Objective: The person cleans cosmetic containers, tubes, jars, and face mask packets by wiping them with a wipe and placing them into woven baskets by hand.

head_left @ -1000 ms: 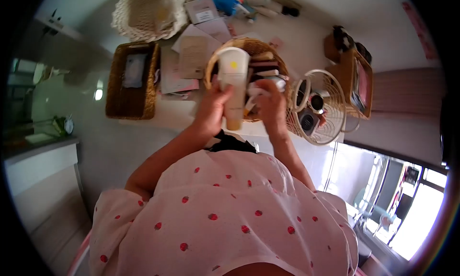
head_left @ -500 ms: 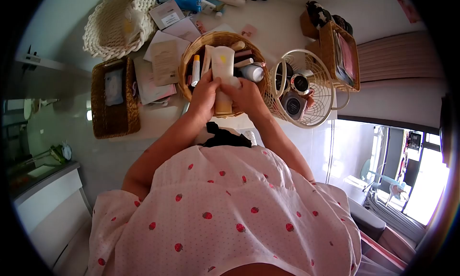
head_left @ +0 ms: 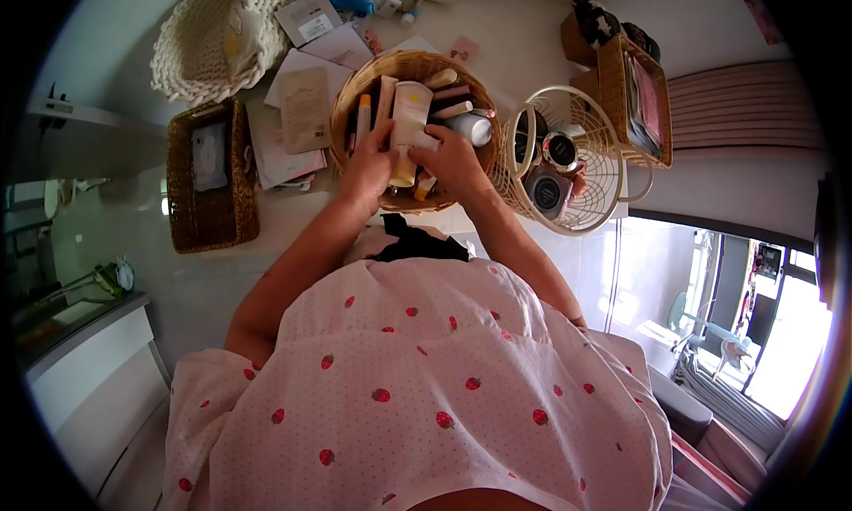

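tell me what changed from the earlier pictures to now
The tube was lowered into the round wicker basket. The right hand, earlier apart from the tube, came over and took hold too; the left hand kept its grip. The wire basket alongside stayed put.

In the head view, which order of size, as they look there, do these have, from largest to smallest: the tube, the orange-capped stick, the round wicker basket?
1. Round wicker basket
2. Tube
3. Orange-capped stick

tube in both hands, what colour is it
The tube is off-white with a yellowish near end, best seen in the head view.
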A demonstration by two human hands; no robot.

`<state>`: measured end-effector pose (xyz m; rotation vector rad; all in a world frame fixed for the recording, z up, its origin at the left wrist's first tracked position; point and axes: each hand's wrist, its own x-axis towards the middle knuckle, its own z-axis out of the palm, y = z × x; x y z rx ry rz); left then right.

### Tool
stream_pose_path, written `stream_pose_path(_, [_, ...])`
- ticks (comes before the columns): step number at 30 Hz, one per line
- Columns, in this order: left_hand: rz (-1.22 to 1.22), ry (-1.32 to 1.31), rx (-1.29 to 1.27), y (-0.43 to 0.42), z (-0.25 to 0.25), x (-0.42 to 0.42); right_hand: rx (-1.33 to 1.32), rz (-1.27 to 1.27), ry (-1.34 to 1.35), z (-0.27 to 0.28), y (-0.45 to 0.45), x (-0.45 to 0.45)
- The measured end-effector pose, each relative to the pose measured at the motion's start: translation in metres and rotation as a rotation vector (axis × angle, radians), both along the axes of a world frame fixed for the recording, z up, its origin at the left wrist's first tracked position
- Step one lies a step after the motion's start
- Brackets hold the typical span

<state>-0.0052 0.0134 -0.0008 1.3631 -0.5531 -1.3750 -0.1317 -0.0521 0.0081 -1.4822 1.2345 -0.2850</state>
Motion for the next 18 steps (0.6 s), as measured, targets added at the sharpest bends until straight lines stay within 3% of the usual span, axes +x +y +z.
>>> stream_pose_path(5, [-0.052, -0.238, -0.083, 0.001, -0.037, -0.005, -0.361, 0.106, 0.178, -0.007, 0.011, -0.002])
stream_pose_path(7, [-0.053, -0.321, -0.051, -0.004, -0.029, -0.008, -0.514, 0.137, 0.282, 0.002, 0.013, 0.000])
stream_pose_path(13, [-0.013, -0.241, -0.050, 0.008, -0.023, -0.003, -0.619, 0.197, 0.340, 0.019, 0.024, 0.005])
stream_pose_path(16, [-0.072, -0.493, -0.064, 0.011, -0.009, 0.003, -0.533, 0.241, 0.385, 0.022, 0.023, 0.014])
stream_pose_path(18, [-0.066, -0.474, -0.134, 0.011, -0.001, 0.004, -0.575, 0.211, 0.328, 0.027, 0.025, 0.021])
